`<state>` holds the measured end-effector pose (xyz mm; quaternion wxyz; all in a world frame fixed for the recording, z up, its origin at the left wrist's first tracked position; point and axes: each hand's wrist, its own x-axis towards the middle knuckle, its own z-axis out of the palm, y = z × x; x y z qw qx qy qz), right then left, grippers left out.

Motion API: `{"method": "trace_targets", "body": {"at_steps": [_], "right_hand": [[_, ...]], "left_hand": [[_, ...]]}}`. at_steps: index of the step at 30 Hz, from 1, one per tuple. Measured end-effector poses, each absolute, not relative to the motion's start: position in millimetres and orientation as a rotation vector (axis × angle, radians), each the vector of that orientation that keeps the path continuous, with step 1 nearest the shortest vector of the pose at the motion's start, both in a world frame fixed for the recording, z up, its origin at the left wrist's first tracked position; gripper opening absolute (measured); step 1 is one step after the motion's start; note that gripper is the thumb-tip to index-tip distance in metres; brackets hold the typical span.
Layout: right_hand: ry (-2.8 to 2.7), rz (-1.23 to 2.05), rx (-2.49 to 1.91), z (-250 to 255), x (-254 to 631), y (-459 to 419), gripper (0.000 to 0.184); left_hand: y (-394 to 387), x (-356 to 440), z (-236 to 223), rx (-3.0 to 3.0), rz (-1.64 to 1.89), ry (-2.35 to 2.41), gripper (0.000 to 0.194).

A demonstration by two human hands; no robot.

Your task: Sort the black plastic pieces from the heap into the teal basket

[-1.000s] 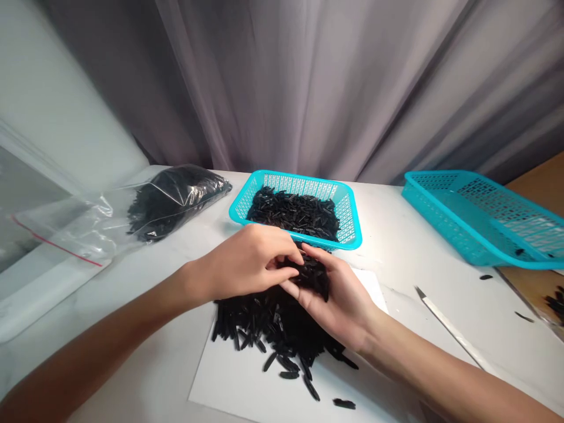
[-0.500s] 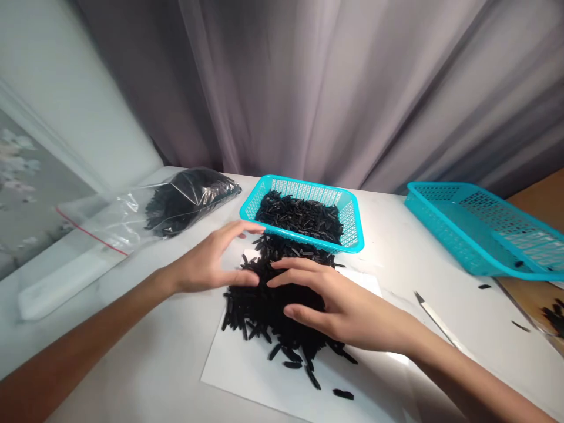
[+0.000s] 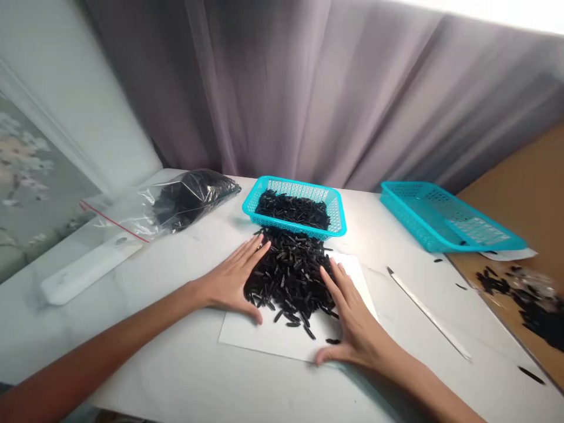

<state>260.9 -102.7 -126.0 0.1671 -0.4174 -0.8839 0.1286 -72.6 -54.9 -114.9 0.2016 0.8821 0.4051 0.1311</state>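
Observation:
A pile of small black strips (image 3: 291,276) lies on a white sheet (image 3: 259,335) in front of me. Against the pile's left side rests my left hand (image 3: 233,276), fingers spread and thumb out. My right hand (image 3: 352,317) is at the pile's right side, also with its fingers apart and the thumb near a stray strip at the sheet's front. Neither hand grips anything. Just behind the pile stands a turquoise plastic basket (image 3: 299,228), partly filled with the same black strips, and the pile reaches up to its front wall.
A clear zip bag (image 3: 189,202) of black pieces lies at the back left beside a long white object (image 3: 90,267). To the right are slim tweezers or a similar pointed tool (image 3: 429,311), another turquoise basket (image 3: 414,220), stray strips and a brown board (image 3: 497,273) with black pieces.
Both hands have moved apart, from over the pile to its two sides, and the pile looks narrower. The camera view has shifted, showing more of the table on the right.

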Motion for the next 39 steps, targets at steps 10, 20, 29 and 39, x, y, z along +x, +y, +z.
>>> {"method": "trace_targets", "body": {"at_steps": [10, 20, 29, 39], "right_hand": [[-2.371, 0.374, -1.095, -118.0, 209.5, -46.7, 0.113], [-2.224, 0.419, -1.044, -98.2, 218.5, -35.2, 0.034], [-2.256, 0.450, -1.025, -97.3, 242.6, -37.3, 0.030], [-2.342, 0.411, -1.108, -115.0, 228.9, -43.4, 0.106]], "left_hand": [[-36.5, -29.2, -113.8, 2.395, 0.697, 1.100, 0.101], [-15.8, -25.9, -104.4, 2.372, 0.870, 1.063, 0.032], [-20.4, -38.8, -109.7, 2.338, 0.947, 1.110, 0.034], [-25.5, -42.5, -113.1, 2.470, 0.646, 0.987, 0.129]]}}
